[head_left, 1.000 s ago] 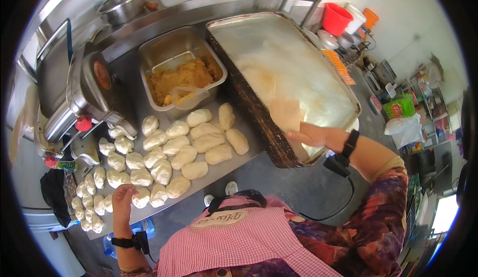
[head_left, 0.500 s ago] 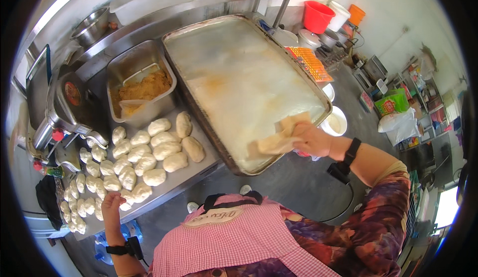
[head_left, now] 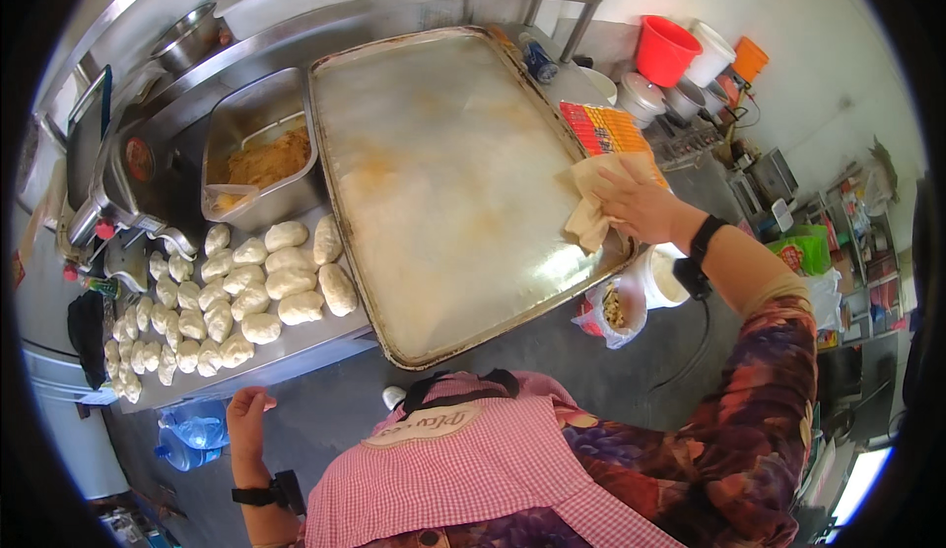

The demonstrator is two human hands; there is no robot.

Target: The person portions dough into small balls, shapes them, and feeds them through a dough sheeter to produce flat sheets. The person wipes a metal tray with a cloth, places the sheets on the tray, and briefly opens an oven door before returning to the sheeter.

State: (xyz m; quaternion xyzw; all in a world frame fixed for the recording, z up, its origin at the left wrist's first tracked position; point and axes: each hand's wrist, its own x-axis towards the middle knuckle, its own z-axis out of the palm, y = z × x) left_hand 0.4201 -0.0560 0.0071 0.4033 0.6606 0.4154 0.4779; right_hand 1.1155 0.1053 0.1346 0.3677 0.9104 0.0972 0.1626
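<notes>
tan cloth (head_left: 585, 209), right hand (head_left: 636, 203), fingers spread flat on it, metal tray (head_left: 424, 223) beneath, left hand (head_left: 248, 418), fingers half-curled and empty

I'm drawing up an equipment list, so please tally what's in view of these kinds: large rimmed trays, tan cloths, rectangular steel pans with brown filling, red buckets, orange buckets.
Large rimmed tray: 1
Tan cloth: 1
Rectangular steel pan with brown filling: 1
Red bucket: 1
Orange bucket: 1
Total: 5
</notes>
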